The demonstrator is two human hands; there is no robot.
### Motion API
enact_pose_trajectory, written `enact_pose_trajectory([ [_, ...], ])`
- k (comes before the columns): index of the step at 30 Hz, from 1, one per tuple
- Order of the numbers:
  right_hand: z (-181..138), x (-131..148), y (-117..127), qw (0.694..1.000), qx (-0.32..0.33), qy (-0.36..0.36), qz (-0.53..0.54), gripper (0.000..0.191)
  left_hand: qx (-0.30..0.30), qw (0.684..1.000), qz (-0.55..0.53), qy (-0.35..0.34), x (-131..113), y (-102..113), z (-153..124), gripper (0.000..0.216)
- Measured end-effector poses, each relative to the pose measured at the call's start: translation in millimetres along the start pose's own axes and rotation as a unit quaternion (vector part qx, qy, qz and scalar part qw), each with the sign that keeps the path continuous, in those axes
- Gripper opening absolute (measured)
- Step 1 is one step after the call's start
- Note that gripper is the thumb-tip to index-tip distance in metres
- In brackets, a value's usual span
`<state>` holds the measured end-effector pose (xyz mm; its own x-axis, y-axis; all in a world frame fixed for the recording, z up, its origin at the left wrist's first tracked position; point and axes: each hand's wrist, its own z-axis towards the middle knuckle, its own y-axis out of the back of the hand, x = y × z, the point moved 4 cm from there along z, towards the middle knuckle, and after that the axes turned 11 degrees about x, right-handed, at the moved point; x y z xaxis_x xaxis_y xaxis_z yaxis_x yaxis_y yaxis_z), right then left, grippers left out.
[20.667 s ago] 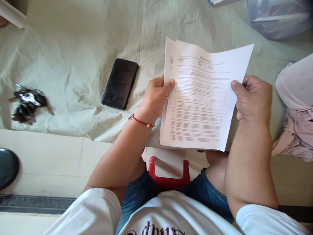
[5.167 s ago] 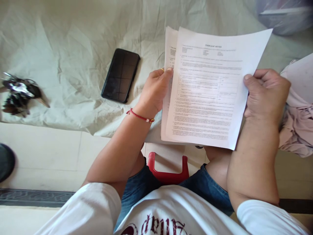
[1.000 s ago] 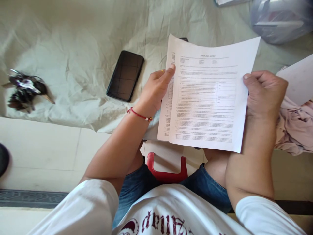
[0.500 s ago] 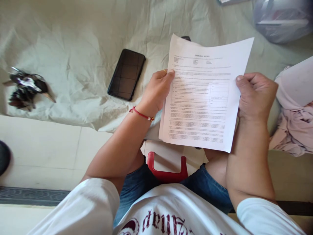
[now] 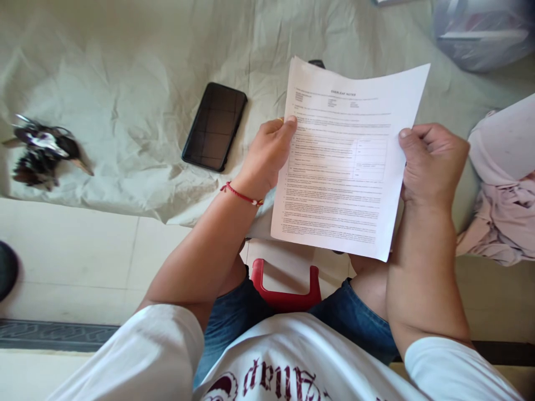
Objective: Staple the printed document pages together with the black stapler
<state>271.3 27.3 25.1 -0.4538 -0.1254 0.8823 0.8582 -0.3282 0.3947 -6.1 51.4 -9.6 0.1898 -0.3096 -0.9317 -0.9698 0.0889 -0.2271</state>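
Observation:
I hold a thin stack of printed white paper sheets (image 5: 346, 161) up over the edge of a bed. My left hand (image 5: 267, 159), with a red thread bracelet on the wrist, pinches the sheets' left edge, thumb on top. My right hand (image 5: 432, 164) is closed on the right edge, thumb on the front. The sheets lie squared together, so only the top page shows.
A black phone (image 5: 214, 127) lies face up on the pale crumpled bedsheet (image 5: 125, 83), left of the papers. A bunch of keys (image 5: 39, 153) sits at the far left. Pink cloth (image 5: 501, 223) lies at right, a clear plastic bag (image 5: 480, 30) at top right. A red stool (image 5: 286, 295) shows between my knees.
The two sheets that were fanned apart a second ago have slid together into one aligned stack, and the papers shifted slightly left. Both hands kept their grip.

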Motion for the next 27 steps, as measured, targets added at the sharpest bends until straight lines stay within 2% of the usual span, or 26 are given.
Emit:
enact_pose_trajectory([
  [6,-2.1,-0.3,-0.8,0.999,0.011,-0.023,-0.029,0.008,-0.003,1.000,-0.031,0.007,-8.7,-8.7,-8.8,0.021],
  [11,-4.6,-7.2,-2.6,0.999,0.033,-0.032,-0.001,0.010,-0.014,0.999,-0.047,0.012,-8.8,-8.1,-9.1,0.015],
  [16,-5.2,-16.7,-2.5,0.991,0.075,-0.108,-0.022,0.016,-0.014,0.999,-0.044,0.016,-9.1,-7.7,-9.8,0.017],
  [20,-6.4,-22.3,-2.6,0.978,0.128,-0.158,-0.055,0.030,-0.014,0.999,-0.045,0.014,-7.6,-7.7,-8.3,0.016],
  [24,-7.6,-25.1,-0.7,0.970,0.150,-0.157,-0.110,0.041,-0.005,0.999,-0.039,0.012,-6.6,-8.0,-7.0,0.015],
  [27,-7.4,-34.0,1.1,0.971,0.154,-0.137,-0.126,0.038,-0.001,0.999,-0.042,0.010,-6.8,-8.5,-7.3,0.014],
])
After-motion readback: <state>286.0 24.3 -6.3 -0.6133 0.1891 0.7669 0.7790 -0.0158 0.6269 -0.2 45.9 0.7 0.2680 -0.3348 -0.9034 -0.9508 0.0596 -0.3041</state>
